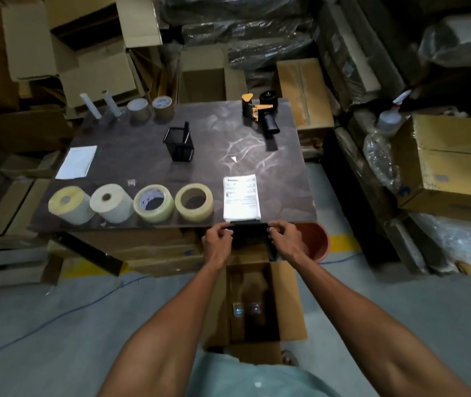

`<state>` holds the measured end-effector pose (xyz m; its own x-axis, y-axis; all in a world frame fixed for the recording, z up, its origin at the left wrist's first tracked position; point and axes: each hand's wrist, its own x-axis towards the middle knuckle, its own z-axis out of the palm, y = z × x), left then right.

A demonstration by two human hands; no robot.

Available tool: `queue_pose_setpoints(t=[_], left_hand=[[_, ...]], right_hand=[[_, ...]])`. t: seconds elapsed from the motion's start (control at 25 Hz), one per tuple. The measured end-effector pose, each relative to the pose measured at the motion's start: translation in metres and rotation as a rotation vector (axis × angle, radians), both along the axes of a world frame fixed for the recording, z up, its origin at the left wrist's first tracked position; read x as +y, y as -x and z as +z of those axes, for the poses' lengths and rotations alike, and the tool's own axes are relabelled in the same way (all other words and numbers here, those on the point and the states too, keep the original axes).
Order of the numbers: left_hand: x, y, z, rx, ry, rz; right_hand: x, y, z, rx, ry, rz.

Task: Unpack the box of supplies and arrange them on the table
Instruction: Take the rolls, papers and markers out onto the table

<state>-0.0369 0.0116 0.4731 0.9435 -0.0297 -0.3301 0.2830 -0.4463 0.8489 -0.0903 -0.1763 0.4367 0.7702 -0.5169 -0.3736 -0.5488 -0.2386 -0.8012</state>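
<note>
My left hand [217, 239] and my right hand [285, 237] each grip an end of a flat black item [250, 234], held at the dark table's [142, 156] near edge, just below a white stack of printed labels [241, 197]. What the black item is, I cannot tell. The open cardboard box [290, 299] stands on the floor under my forearms, with clear-wrapped items inside. Along the table's front lie several tape and label rolls [154, 203]. A black mesh pen holder [179, 144] stands mid-table and a black and orange tape dispenser [261, 113] at the far right.
A white sheet [77, 162] lies at the table's left. Two brown tape rolls [151, 108] and two white tubes [101, 106] stand at the far left edge. A red bucket [316, 239] sits under the table's right corner. Stacked cartons and wrapped bundles surround the table.
</note>
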Motion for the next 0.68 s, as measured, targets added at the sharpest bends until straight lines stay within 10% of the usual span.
queue_pose_setpoints(t=[0.68], left_hand=[[0.012, 0.193, -0.118, 0.329, -0.176, -0.136]], right_hand=[[0.035, 0.172, -0.085, 0.353, -0.075, 0.286]])
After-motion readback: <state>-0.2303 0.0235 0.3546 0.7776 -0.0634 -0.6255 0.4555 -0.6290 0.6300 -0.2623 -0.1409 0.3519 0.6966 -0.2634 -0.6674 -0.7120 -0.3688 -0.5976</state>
